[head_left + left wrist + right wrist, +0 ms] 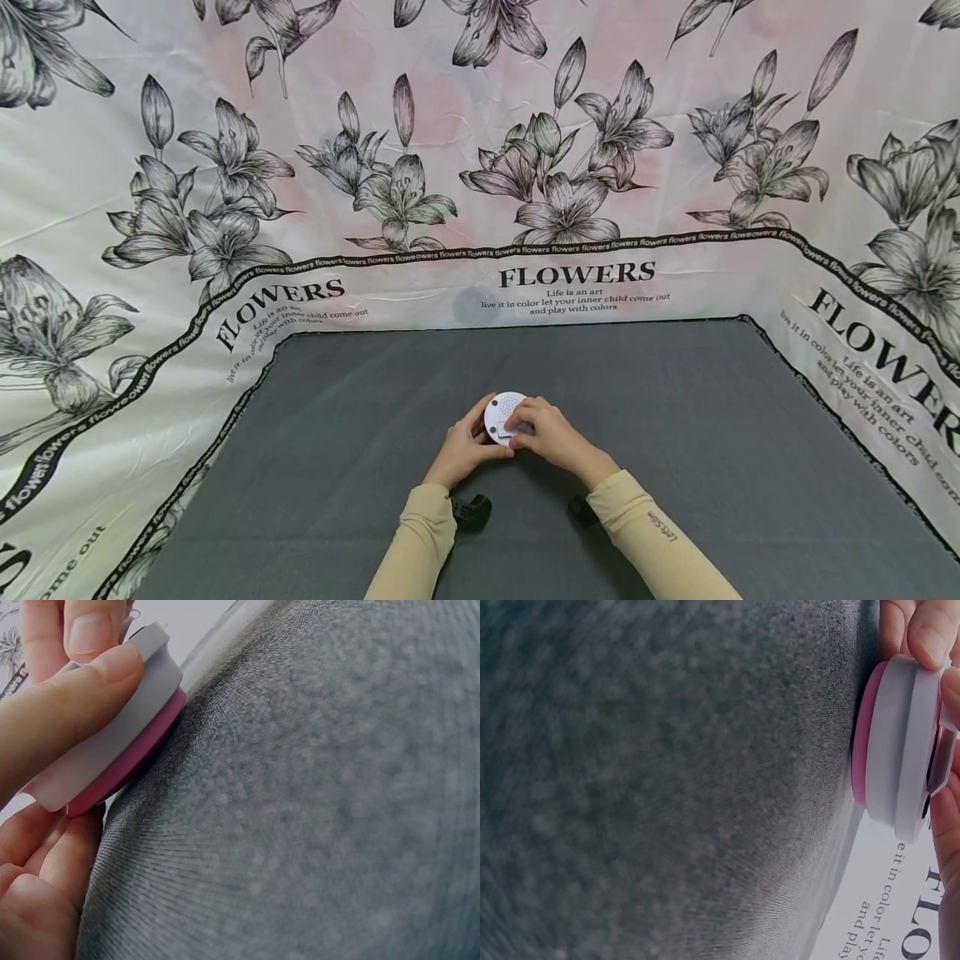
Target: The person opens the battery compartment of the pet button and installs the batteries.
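Head view: a small round device, white plastic on top with a patch of fine perforations toward its 12 o'clock edge, sits just below the middle of a grey tabletop covered in a fine knitted fabric. Left hand grips the disc from its 8 o'clock side, thumb and fingers curled round the rim. Right hand grips it from the 4 o'clock side, fingertips lying over the top face near a small rectangular part at the disc's lower edge. Both forearms wear smooth beige sleeves, entering from 6 o'clock. Left wrist view: the device shows in profile as a flat puck, a matte white upper shell over a thinner pink base band; the thumb presses along the white rim and the pink band appears to touch the grey cloth. Right wrist view: the same two-layer edge, with a dark slot visible on the white face at 3 o'clock under the fingers. A draped backdrop, glossy white with black-lined lilies and the printed word FLOWERS, wraps the tabletop at 9, 12 and 3 o'clock.
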### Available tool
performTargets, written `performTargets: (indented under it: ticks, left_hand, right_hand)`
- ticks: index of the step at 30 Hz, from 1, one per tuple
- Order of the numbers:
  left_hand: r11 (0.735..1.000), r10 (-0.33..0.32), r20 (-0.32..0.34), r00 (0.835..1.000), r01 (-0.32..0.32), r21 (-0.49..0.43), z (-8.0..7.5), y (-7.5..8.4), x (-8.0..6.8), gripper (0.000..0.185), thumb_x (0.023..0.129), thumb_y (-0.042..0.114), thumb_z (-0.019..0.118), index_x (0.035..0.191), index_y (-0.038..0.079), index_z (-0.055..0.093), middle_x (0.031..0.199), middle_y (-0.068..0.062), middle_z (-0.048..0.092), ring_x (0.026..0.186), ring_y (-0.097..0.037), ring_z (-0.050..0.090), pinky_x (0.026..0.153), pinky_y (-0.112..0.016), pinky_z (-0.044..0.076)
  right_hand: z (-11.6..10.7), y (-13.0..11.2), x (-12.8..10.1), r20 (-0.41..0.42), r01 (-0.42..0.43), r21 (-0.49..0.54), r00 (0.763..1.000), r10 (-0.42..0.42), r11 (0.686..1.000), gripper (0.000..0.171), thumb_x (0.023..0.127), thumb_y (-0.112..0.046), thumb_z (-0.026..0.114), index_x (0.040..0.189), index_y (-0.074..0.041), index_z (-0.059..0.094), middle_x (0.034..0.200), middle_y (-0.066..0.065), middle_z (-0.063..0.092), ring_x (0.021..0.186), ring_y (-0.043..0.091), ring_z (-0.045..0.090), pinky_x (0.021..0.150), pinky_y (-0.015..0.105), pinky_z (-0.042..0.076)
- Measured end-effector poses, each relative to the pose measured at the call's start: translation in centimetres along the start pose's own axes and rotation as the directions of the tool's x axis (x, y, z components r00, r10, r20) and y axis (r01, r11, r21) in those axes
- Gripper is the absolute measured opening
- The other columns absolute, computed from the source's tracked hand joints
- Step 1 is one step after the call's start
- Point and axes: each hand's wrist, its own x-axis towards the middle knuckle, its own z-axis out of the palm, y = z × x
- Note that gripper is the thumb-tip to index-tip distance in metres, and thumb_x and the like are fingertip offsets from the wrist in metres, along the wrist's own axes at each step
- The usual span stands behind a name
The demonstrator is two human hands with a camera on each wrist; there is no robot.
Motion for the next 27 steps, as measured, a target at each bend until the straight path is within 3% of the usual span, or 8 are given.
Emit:
performTargets:
  ticks: [12, 20, 27]
  left_hand:
    - [1.000, -0.023, 0.003, 1.000, 0.023, -0.018, -0.1, 0.2, 0.0, 0.090, 0.074, 0.001, 0.077, 0.147, 0.011, 0.026, 0.144, -0.012, 0.034, 0.128, -0.021, 0.037, 0.095, -0.032, 0.041]
    - [1.000, -0.015, -0.017, 1.000, 0.015, 0.005, -0.1, -2.5, 0.7, 0.094, 0.072, 0.005, 0.080, 0.148, 0.010, 0.024, 0.145, -0.008, 0.034, 0.129, -0.019, 0.036, 0.094, -0.029, 0.041]
    - [1.000, 0.005, -0.028, 1.000, -0.005, 0.008, 0.0, -2.7, 0.7, 0.095, 0.071, 0.009, 0.081, 0.148, 0.010, 0.025, 0.143, -0.007, 0.036, 0.127, -0.019, 0.039, 0.092, -0.028, 0.043]
  right_hand:
    - [-0.3, 0.3, 0.1, -0.031, 0.043, 0.023, 0.999, -0.042, 0.999, 0.011, 0.077, -0.010, 0.076, 0.088, -0.012, 0.072, 0.088, -0.007, 0.063, 0.081, 0.012, 0.052, 0.070, 0.030, 0.047]
    - [-0.3, 0.5, 0.0, -0.049, 0.055, 0.033, 0.997, -0.053, 0.998, 0.008, 0.075, -0.012, 0.077, 0.082, -0.013, 0.072, 0.082, -0.009, 0.063, 0.079, 0.011, 0.051, 0.068, 0.029, 0.046]
    - [-0.3, 0.5, -0.2, -0.070, 0.131, 0.027, 0.989, -0.129, 0.991, 0.007, 0.073, -0.009, 0.077, 0.079, -0.011, 0.073, 0.086, -0.003, 0.064, 0.079, 0.013, 0.052, 0.068, 0.028, 0.047]
